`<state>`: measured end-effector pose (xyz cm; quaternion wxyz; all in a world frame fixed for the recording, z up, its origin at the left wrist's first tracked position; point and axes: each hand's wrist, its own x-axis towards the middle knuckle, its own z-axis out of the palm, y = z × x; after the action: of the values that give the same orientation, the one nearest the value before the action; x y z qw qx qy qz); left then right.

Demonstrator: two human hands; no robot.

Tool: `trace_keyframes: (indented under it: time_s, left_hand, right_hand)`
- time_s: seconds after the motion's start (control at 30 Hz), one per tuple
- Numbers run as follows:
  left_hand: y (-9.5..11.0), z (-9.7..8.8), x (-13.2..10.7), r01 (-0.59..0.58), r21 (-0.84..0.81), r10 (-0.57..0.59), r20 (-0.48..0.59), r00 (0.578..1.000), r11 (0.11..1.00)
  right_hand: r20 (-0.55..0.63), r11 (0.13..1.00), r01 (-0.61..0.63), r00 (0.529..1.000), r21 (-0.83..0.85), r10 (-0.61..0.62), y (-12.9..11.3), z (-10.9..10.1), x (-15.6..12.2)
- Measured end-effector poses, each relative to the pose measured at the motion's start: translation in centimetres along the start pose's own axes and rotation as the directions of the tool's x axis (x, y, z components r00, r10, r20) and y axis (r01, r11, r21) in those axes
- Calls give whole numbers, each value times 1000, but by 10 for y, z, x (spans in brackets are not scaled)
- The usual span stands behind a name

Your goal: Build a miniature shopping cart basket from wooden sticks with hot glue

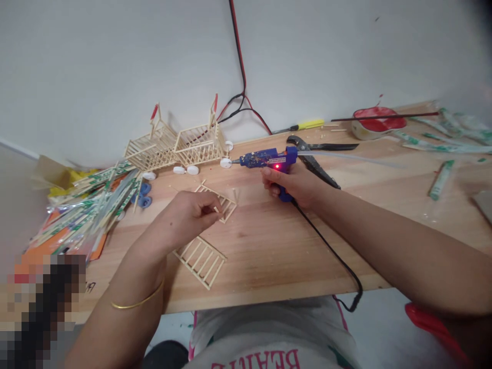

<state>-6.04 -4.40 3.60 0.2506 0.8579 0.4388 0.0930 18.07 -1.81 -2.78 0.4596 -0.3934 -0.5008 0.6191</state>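
Observation:
My right hand (286, 179) is wrapped round the grip of a blue hot glue gun (263, 159) with a red light lit. Its nozzle points left, close to a white wheel of a small stick-built cart (200, 138). A clear glue stick (338, 154) juts from its rear. My left hand (196, 212) pinches at the corner of a small ladder-like stick frame (228, 207), its fingertips partly hidden. Nearer the table's front edge lies a second stick frame (203, 261), flat on the wood.
Another stick cart (151, 146) stands at the back left, beside a heap of wrapped chopsticks (96, 210) and blue wheels (144, 197). Black-handled pliers (319, 164), a yellow-handled screwdriver (309, 124) and a red-lined bowl (378, 123) lie right of centre. The gun's black cord (330, 246) crosses the front edge.

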Motion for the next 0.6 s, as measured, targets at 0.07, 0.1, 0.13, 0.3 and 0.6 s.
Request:
trace_keyframes:
  time_s: [0.07,0.1,0.13,0.3,0.6]
  left_hand:
    - [0,0,0,14,4,-14,3,1000,1000]
    - [1,0,0,20,9,-20,4,1000,1000]
    - [1,0,0,20,14,-20,3,1000,1000]
    - [0,0,-1,33,25,-33,6,999,999]
    - [0,2,0,110,-35,-108,57,993,993]
  right_hand:
    - [1,1000,-2,1000,-1,2,0,0,0]
    - [2,1000,-5,1000,-3,5,0,0,0]
    - [3,1000,-9,1000,-5,9,0,0,0]
    - [-3,1000,-14,1000,-2,14,-1,0,0]
    - [-1,1000,-12,1000,-27,12,-2,1,-1]
